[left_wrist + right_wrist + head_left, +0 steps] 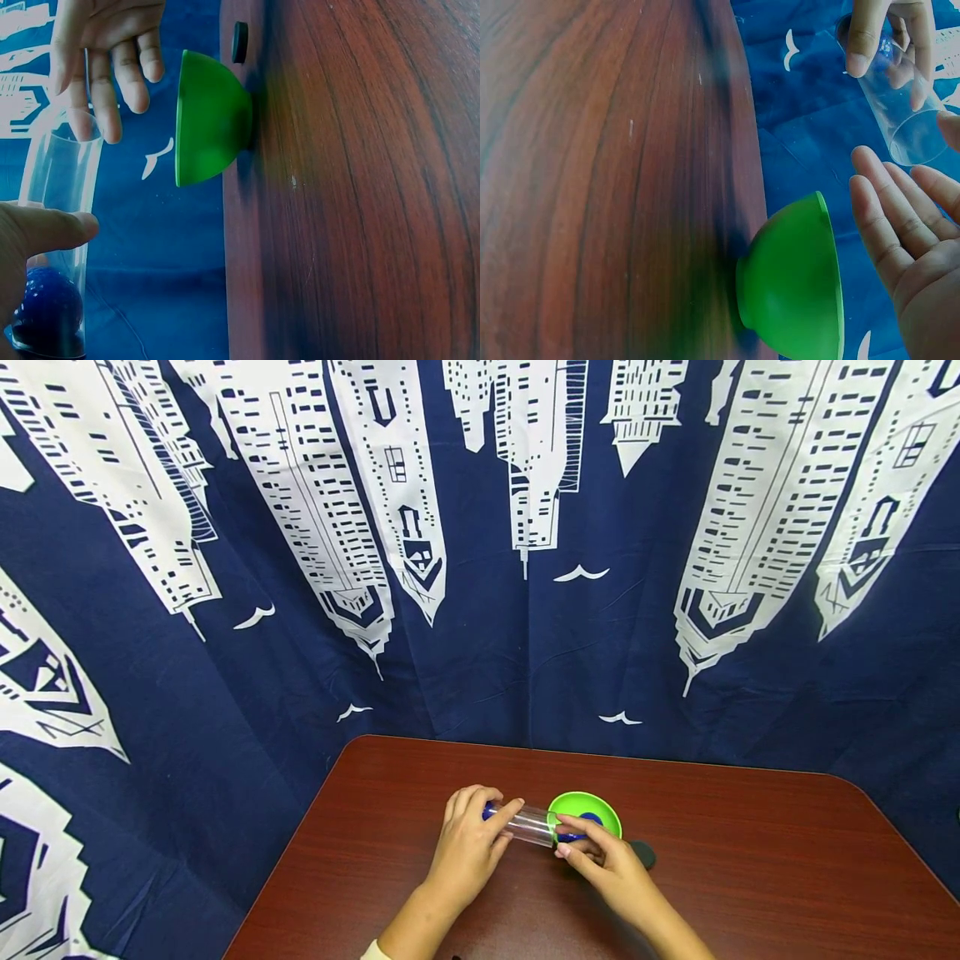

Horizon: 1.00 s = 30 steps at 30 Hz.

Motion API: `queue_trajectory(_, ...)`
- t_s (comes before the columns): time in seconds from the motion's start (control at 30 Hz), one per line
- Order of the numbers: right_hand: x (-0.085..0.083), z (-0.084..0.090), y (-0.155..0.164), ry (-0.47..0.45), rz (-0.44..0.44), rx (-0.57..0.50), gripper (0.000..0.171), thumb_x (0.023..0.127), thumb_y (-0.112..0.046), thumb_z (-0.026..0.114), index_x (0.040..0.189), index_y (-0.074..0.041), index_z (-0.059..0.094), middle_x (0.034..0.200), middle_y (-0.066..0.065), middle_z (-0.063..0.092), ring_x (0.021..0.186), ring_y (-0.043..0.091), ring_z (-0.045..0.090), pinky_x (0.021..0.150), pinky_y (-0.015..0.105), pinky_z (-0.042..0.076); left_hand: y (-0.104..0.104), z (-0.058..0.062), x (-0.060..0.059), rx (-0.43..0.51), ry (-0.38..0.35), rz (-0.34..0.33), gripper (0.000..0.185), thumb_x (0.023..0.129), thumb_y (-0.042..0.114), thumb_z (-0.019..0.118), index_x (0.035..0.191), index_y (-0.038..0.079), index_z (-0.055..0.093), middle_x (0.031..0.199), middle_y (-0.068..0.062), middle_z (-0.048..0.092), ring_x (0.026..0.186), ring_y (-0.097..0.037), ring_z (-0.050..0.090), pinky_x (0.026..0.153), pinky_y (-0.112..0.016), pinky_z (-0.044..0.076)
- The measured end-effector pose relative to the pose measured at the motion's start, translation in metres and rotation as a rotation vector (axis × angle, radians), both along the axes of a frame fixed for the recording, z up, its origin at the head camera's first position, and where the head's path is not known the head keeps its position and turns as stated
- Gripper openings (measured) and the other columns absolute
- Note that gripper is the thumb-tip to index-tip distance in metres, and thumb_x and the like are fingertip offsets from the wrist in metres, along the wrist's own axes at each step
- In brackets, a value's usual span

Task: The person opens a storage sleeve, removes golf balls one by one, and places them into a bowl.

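My left hand (467, 843) grips a clear tube (531, 825) with fingers and thumb, above the table and beside the green bowl (572, 802). A dark blue ball (49, 306) lies inside the tube at the end near my left hand. My right hand (618, 870) is at the tube's open mouth, palm turned toward it and fingers extended, with a fingertip at the rim in the left wrist view. Blue round shapes (592, 818) show in the bowl behind the right fingers, partly hidden. From the side, the bowl's inside cannot be seen.
A dark round disc (240, 42), perhaps a lid, rests on the brown wooden table (420, 768) to the right of the bowl. Behind the table hangs a blue cloth (480, 685) printed with white buildings and birds.
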State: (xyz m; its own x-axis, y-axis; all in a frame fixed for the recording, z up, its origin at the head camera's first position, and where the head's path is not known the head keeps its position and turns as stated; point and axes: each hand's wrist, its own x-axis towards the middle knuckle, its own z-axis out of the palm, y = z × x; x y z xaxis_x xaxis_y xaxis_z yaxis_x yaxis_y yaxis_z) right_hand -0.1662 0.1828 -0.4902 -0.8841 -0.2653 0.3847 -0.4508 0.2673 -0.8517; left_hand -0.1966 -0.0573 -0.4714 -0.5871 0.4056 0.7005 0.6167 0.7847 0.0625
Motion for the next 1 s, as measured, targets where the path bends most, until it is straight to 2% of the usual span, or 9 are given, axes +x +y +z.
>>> queue_trajectory(0.3,0.0002,-0.002,-0.0025,-0.044,-0.029,-0.013,0.044,0.096,-0.012,0.069,0.136,0.001,0.057,0.12,0.017,0.069,0.096,0.003,0.071,0.08,0.022,0.06,0.0008,-0.0011,-0.0003,0.002,0.0,-0.002,0.057,0.071,0.019,0.092,0.124,0.029,0.071,0.119,0.001,0.062,0.119,-0.021,0.055,0.108,-0.046,0.043)
queue_trajectory(0.57,0.0009,-0.0014,-0.0032,-0.034,-0.03,-0.033,0.041,0.095,-0.01,0.069,0.134,0.0,0.058,0.119,0.02,0.069,0.094,0.004,0.072,0.079,0.022,0.06,0.001,-0.0024,0.0003,0.011,-0.023,0.001,0.056,0.073,0.016,0.09,0.123,0.029,0.071,0.12,0.002,0.062,0.12,-0.02,0.053,0.108,-0.044,0.043)
queue_trajectory(0.83,0.0003,-0.001,-0.0024,-0.057,-0.016,-0.04,0.044,0.096,-0.012,0.069,0.136,0.002,0.055,0.128,0.02,0.066,0.097,0.004,0.072,0.081,0.022,0.06,-0.001,-0.004,0.0003,0.013,-0.029,-0.006,0.057,0.072,0.02,0.092,0.124,0.029,0.071,0.12,0.002,0.061,0.12,-0.02,0.053,0.108,-0.044,0.043)
queue_trajectory(1.0,0.0003,-0.0006,-0.0028,-0.069,-0.03,-0.04,0.043,0.096,-0.012,0.069,0.135,0.0,0.057,0.122,0.022,0.068,0.096,0.005,0.072,0.08,0.022,0.06,-0.0017,-0.0038,0.0001,0.015,-0.041,-0.012,0.057,0.073,0.02,0.091,0.124,0.03,0.071,0.12,0.003,0.061,0.12,-0.019,0.053,0.108,-0.044,0.043)
